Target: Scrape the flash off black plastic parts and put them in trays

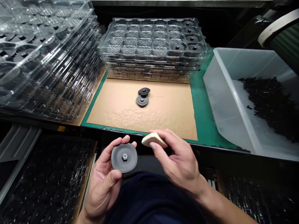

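Observation:
My left hand (105, 177) grips a dark grey rubber disc (119, 163) by its edges, its face with the metal nut turned up toward me. Just to the right, my right hand (179, 158) pinches a cream-coloured, wedge-like pad (153, 139) between thumb and fingers; its exact kind is unclear. The pad and the disc are apart. Beyond both hands, two similar discs lie on a cardboard sheet (168, 112): a darker disc (147, 90) behind and a greyer disc (139, 102) in front, close together or touching.
A stack of clear trays (149, 53) stands at the back, with several discs in its right-hand pockets. Taller stacked trays (77, 62) rise at left. On the right, a translucent bin (224, 81) holds small black pieces. Another tray of discs (46, 183) sits low at left.

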A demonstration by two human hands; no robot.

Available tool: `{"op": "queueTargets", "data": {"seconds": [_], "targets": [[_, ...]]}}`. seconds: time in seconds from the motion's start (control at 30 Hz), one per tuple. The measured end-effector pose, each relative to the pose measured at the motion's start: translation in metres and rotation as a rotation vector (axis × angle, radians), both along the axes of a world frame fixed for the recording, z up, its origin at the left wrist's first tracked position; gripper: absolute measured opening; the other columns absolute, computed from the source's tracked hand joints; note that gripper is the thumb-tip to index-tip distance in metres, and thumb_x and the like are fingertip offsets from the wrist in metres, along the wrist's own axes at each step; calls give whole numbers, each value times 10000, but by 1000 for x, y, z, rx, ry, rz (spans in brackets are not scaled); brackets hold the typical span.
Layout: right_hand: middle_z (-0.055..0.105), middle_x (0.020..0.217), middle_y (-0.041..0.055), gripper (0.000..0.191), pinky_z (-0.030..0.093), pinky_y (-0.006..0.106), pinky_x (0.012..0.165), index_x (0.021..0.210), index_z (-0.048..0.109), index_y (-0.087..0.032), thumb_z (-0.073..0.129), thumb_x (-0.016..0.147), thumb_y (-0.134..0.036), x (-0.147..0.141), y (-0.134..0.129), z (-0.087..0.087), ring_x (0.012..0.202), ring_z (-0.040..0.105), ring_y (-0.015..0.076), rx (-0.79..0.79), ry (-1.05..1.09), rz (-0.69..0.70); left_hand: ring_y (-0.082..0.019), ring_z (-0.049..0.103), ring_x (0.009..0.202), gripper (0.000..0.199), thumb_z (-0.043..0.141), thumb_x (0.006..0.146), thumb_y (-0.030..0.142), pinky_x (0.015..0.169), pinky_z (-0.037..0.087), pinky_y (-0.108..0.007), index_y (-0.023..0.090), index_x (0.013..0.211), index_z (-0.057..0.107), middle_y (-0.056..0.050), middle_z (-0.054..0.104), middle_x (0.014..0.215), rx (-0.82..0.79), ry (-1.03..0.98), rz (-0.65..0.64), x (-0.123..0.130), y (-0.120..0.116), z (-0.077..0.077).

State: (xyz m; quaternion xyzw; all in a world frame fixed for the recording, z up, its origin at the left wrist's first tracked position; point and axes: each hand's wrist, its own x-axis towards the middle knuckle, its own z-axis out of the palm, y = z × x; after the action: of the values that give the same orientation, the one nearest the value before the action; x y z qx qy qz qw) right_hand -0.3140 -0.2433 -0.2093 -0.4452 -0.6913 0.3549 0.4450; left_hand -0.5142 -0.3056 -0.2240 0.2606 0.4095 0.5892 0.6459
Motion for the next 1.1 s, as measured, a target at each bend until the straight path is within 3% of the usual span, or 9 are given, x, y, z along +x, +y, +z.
{"op": "queueTargets", "data": {"seconds": [0.13, 0.3, 0.4, 0.53, 0.63, 0.77, 0.87, 1.0, 1.1], "targets": [[675, 955, 21, 107, 492, 266, 735, 1087, 696, -196, 605, 1032, -202, 3, -7, 8, 808, 614, 139, -177, 69, 52, -326, 540, 1438, 552, 787, 917, 304, 1163, 495, -331, 270, 1447, 638, -109, 538, 1598, 4, -5, -11, -1, 1, 1], [640, 936, 41, 130, 494, 282, 759, 1053, 688, -167, 567, 1009, -153, -1, -11, 13, 832, 608, 152, -103, 58, 272, -335, 540, 1439, 547, 790, 914, 286, 1148, 521, -366, 300, 1440, 641, -95, 542, 1597, 3, 41, -44, 0, 0, 0], [618, 902, 27, 109, 468, 281, 745, 1011, 667, -168, 563, 999, -139, -3, -9, 10, 803, 580, 142, -86, -5, 225, -337, 559, 1421, 526, 793, 913, 279, 1139, 530, -370, 301, 1421, 659, -99, 562, 1578, -7, 66, -50, 0, -1, 0], [561, 826, 5, 106, 424, 279, 664, 920, 654, -172, 569, 984, -173, -2, -6, 8, 720, 524, 130, -179, -24, 306, -369, 571, 1402, 539, 820, 890, 315, 1114, 556, -395, 283, 1407, 672, -116, 564, 1568, -52, 73, -46, 0, 0, 0], [585, 870, 16, 132, 435, 283, 717, 974, 678, -168, 548, 995, -164, -1, -4, 8, 764, 543, 136, -126, -86, 205, -360, 586, 1388, 534, 829, 881, 309, 1113, 552, -365, 273, 1394, 684, -117, 595, 1533, -69, 72, -37, 0, 0, -2], [566, 811, -3, 121, 431, 268, 682, 906, 660, -173, 565, 981, -171, -2, -2, 8, 710, 521, 124, -204, -43, 319, -362, 605, 1366, 550, 838, 873, 310, 1107, 556, -374, 287, 1400, 682, -112, 625, 1494, -91, 36, -22, -1, 0, -5], [575, 844, 8, 116, 414, 280, 695, 929, 663, -168, 559, 979, -169, -4, -1, 7, 736, 520, 132, -136, -95, 212, -336, 627, 1344, 537, 843, 868, 296, 1100, 553, -337, 294, 1385, 697, -100, 648, 1469, -112, 24, -26, -1, 0, -6], [556, 802, -9, 106, 401, 271, 666, 891, 642, -175, 575, 973, -172, -5, 0, 5, 702, 505, 122, -225, -44, 325, -314, 666, 1293, 523, 841, 872, 332, 1065, 568, -309, 292, 1376, 706, -108, 671, 1442, -122, -10, -5, 2, 3, -5], [525, 799, -14, 128, 370, 278, 666, 851, 583, -186, 570, 976, -164, -4, 0, 3, 702, 470, 121, -131, -95, 201, -275, 688, 1260, 503, 837, 877, 334, 1056, 562, -269, 287, 1364, 719, -107, 702, 1400, -155, -16, 9, 5, 5, -5]]}}
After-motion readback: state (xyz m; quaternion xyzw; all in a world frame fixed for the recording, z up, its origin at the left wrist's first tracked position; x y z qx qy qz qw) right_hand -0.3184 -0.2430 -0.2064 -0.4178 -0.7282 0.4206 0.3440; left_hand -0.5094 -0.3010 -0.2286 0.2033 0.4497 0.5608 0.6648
